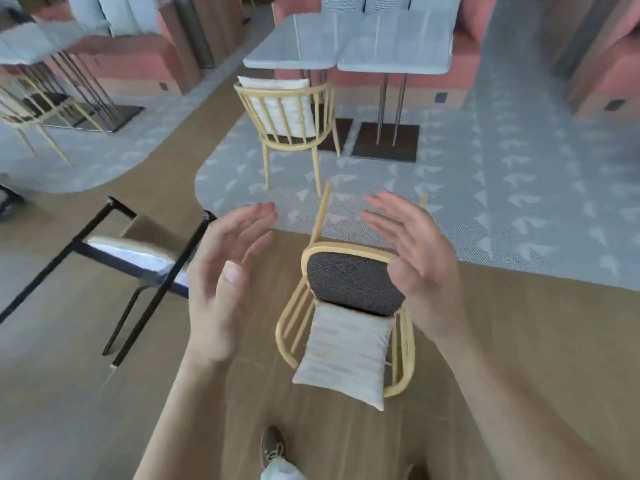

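Observation:
A yellow spindle-back chair [349,306] lies tipped on its back on the wooden floor below me, legs pointing away. Its dark seat pad [353,282] faces up toward me and a pale striped cushion [346,351] rests against its backrest. My left hand [221,278] hovers to the left of the chair with fingers spread and relaxed, holding nothing. Over the chair's right side my right hand [415,268] is raised, palm inward and fingers straight, covering part of the seat rim. Whether it touches the chair I cannot tell.
A second yellow chair [291,116] with a white cushion stands upright at two grey tables [346,43] ahead. A black-framed chair [138,258] stands at left. Pink benches line the back. Grey patterned carpet lies ahead, and my shoe [272,445] is below.

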`<state>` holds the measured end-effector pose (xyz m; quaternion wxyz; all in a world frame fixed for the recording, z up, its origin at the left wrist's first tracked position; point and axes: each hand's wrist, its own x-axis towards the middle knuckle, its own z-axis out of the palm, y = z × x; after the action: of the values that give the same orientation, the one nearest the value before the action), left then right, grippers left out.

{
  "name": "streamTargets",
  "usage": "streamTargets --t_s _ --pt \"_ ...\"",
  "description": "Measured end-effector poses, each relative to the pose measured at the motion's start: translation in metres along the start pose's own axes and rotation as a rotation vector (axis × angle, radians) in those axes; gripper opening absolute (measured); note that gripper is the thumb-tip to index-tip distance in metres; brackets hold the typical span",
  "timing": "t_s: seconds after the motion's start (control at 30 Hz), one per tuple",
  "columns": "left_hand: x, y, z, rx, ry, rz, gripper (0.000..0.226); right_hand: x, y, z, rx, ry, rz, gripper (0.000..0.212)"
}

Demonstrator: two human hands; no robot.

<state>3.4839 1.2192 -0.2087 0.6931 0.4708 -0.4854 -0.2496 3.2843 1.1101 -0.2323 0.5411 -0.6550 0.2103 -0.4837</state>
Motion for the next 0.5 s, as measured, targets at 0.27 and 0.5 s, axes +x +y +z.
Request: streamTargets --t_s 0.27,0.5 --pt "0.08 -0.084 -0.046 -0.146 -0.259 -0.11 0.062 0.003 0.048 0.041 -0.174 0.296 0.108 0.082" --pt "0.089 -0.164 -0.042 -0.146 -0.366 -0.247 0.064 -0.01 0.107 0.032 -0.234 0.423 0.267 0.075"
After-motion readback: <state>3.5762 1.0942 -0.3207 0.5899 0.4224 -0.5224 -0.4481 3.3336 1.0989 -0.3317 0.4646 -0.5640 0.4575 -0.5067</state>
